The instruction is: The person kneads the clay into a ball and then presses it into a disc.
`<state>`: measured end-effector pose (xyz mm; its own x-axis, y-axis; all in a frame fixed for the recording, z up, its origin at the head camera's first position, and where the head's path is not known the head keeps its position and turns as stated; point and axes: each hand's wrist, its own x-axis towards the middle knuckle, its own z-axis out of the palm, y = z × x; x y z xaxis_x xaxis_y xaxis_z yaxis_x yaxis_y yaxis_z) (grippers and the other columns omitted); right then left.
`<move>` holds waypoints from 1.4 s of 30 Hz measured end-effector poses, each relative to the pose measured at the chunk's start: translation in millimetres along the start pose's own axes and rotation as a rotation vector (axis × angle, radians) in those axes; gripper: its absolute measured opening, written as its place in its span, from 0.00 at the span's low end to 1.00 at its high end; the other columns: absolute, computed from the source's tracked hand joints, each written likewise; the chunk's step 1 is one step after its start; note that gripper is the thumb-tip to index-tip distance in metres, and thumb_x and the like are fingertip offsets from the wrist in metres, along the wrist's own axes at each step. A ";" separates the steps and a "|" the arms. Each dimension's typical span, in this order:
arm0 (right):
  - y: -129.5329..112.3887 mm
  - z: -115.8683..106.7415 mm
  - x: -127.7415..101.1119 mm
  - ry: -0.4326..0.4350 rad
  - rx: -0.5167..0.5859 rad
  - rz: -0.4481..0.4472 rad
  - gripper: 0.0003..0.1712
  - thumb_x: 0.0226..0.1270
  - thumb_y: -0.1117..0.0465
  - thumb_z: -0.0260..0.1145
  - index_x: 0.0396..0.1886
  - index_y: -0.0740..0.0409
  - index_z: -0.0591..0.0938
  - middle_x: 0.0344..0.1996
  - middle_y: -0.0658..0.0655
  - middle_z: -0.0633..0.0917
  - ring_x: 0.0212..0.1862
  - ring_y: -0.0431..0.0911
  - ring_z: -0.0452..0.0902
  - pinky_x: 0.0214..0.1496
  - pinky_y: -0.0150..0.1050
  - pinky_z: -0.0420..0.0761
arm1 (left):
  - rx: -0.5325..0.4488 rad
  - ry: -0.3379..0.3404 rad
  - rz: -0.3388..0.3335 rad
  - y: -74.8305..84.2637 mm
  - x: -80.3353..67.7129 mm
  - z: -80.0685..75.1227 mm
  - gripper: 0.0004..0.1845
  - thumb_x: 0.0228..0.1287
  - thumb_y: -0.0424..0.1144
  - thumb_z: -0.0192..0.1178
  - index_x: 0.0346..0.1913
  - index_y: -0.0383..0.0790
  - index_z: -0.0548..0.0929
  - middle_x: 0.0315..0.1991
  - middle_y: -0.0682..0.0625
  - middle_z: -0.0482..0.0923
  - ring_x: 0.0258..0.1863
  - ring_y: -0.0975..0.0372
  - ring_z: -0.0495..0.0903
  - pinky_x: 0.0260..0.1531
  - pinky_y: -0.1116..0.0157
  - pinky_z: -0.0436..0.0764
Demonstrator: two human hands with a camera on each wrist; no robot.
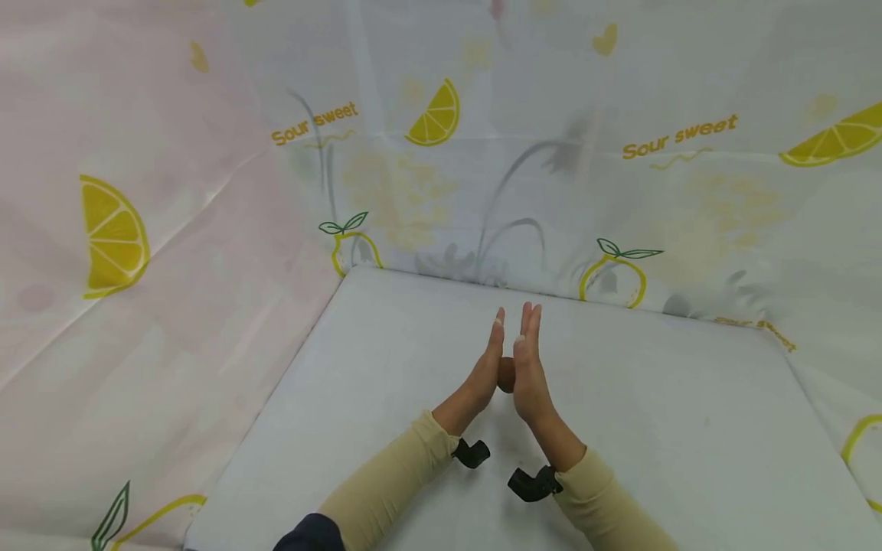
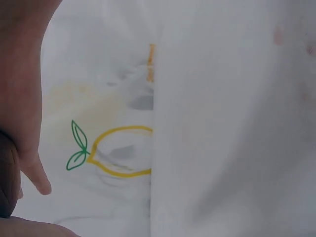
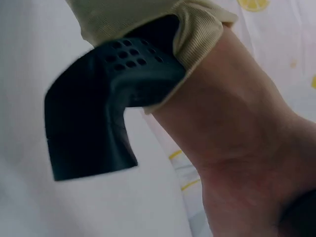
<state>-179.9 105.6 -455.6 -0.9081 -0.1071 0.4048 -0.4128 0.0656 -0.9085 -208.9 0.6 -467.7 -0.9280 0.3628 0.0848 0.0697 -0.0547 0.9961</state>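
Between my two palms sits a small, round brown object, its kind unclear. My left hand lies flat against one side of it with straight fingers pointing forward. Against its other side presses my right hand, also flat with fingers extended. Both hands are raised over the white table and lean toward each other. At the left edge of the left wrist view, part of the brown object shows between skin above and below. The right wrist view has its dark edge in the lower right corner, beside a bare wrist.
A white tabletop lies under the hands. Pale sheeting printed with lemons and lettering rises behind it and along the left. Each wrist carries a black mount, one on the left and one on the right, below beige sleeves.
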 end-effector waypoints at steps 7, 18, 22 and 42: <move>9.3 -14.1 18.0 0.046 0.064 0.056 0.44 0.83 0.39 0.35 0.82 0.53 0.29 0.82 0.51 0.39 0.81 0.43 0.29 0.79 0.53 0.33 | -0.018 -0.059 0.020 1.0 -11.9 8.3 0.47 0.73 0.74 0.19 0.83 0.46 0.33 0.83 0.53 0.27 0.80 0.59 0.27 0.75 0.44 0.33; 28.5 -14.3 11.6 0.044 0.063 0.176 0.39 0.83 0.40 0.31 0.83 0.47 0.30 0.82 0.48 0.38 0.81 0.42 0.27 0.79 0.54 0.30 | -0.023 -0.022 0.085 23.0 -7.9 6.8 0.49 0.71 0.76 0.21 0.83 0.47 0.35 0.83 0.55 0.29 0.80 0.62 0.28 0.76 0.47 0.34; 28.5 -6.6 3.1 0.019 0.075 0.145 0.39 0.84 0.41 0.31 0.82 0.49 0.30 0.82 0.50 0.37 0.81 0.45 0.26 0.78 0.57 0.31 | 0.013 0.030 0.083 26.0 1.1 5.4 0.47 0.73 0.75 0.23 0.83 0.48 0.34 0.83 0.55 0.28 0.80 0.61 0.29 0.76 0.46 0.36; -1.0 -4.5 7.6 0.050 -0.011 -0.043 0.40 0.85 0.43 0.34 0.82 0.55 0.31 0.82 0.50 0.40 0.82 0.44 0.31 0.79 0.51 0.34 | -0.003 0.044 -0.023 -5.5 2.4 9.1 0.45 0.75 0.72 0.20 0.83 0.46 0.36 0.83 0.54 0.33 0.80 0.60 0.33 0.76 0.47 0.37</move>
<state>-186.7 109.1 -451.1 -0.8920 -0.0600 0.4480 -0.4515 0.0726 -0.8893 -208.2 10.2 -472.7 -0.9447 0.3224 0.0603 0.0466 -0.0499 0.9977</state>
